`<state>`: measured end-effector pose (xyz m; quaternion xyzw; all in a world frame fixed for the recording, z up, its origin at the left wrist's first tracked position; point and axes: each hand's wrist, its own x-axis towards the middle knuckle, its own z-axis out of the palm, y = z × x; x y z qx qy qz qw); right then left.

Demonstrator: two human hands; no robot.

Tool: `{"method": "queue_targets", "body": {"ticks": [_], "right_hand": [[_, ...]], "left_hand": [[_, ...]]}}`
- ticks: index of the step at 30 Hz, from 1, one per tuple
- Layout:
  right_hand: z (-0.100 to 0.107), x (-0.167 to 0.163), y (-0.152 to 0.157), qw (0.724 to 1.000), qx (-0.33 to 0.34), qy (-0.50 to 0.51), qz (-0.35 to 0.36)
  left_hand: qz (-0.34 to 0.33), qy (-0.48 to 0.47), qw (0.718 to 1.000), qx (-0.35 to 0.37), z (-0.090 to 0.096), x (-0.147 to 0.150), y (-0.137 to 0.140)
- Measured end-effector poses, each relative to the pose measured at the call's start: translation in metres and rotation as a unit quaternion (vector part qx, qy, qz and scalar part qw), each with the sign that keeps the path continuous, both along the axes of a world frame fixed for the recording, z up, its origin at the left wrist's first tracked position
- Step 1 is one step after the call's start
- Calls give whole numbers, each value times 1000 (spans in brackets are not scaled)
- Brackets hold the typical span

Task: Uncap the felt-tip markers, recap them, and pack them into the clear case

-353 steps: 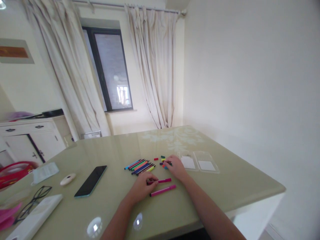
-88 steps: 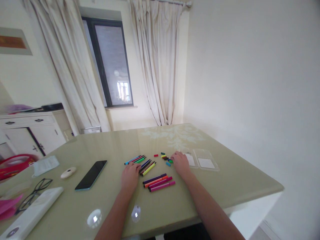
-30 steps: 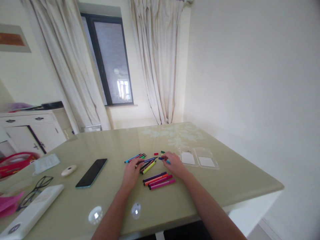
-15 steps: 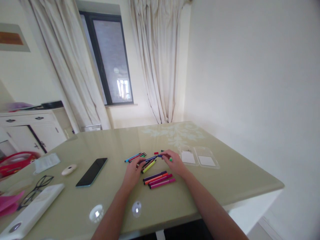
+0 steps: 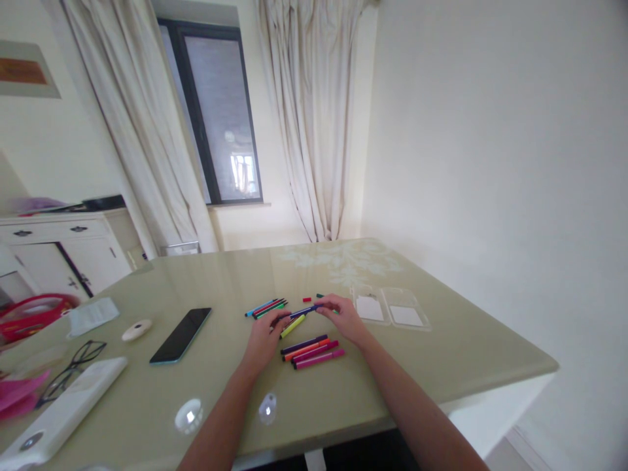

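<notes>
Between my two hands is a dark blue marker [image 5: 303, 311], held just above the table. My left hand [image 5: 265, 335] pinches its left end, and my right hand [image 5: 342, 316] grips the blue cap at the other end. Under the held marker lies a yellow-green marker [image 5: 293, 326], partly covered by my left hand. Nearer to me rest several capped markers in purple, orange and pink [image 5: 318, 359]. Beyond my left hand are several uncapped markers, among them a light blue one [image 5: 260, 307]. A loose red cap [image 5: 307, 299] lies behind the blue marker.
An opened clear plastic case [image 5: 405, 316] with white cards lies right of my right hand. On the left are a phone [image 5: 180, 335], a white oval object [image 5: 137, 330], eyeglasses [image 5: 73, 369], a long white device [image 5: 69, 412] and a face mask [image 5: 93, 316]. A wall borders the right side.
The blue cap, held apart from the marker's tip before, now sits on the marker's end. My left hand has shifted slightly right, bringing the marker toward my right hand.
</notes>
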<state>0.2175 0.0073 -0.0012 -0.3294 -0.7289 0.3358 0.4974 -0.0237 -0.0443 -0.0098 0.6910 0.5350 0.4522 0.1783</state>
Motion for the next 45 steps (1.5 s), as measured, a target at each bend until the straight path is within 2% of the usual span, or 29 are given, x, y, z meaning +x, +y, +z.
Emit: {"method": "queue_targets", "body": {"ticks": [5, 9, 13, 17, 20, 23, 26, 28, 32, 36, 41, 45], "right_hand": [[4, 2, -1, 998, -62, 20, 8], [5, 2, -3, 996, -83, 31, 23], [5, 2, -3, 996, -81, 31, 33], [5, 2, -3, 998, -43, -43, 33], [5, 6, 0, 990, 8, -133, -52], [3, 13, 3, 961, 38, -231, -149], [1, 19, 5, 936, 40, -306, -168], [0, 20, 5, 929, 38, -326, -169], [-1, 16, 4, 924, 48, -335, -179], [-4, 14, 4, 918, 54, -349, -179], [-4, 14, 4, 920, 58, -350, -168], [-3, 11, 4, 951, 46, -273, -140]], "left_hand": [[-1, 1, 1000, -11, 3, 0, -1], [9, -1, 1000, -6, 6, 1, -3], [6, 2, 1000, 1, 9, 9, -8], [-53, 48, 997, 3, 9, 21, -13], [-78, 97, 992, -1, 8, 23, -14], [-76, 133, 988, -19, 8, 21, -15], [-86, 168, 982, -17, 7, 16, -13], [-52, 184, 981, -8, 5, 11, -9], [135, 188, 973, -7, 0, -14, 4], [263, 179, 947, -47, -7, -44, 12], [290, 163, 940, -81, -12, -58, 13], [292, 116, 947, -62, -8, -60, 10]]}}
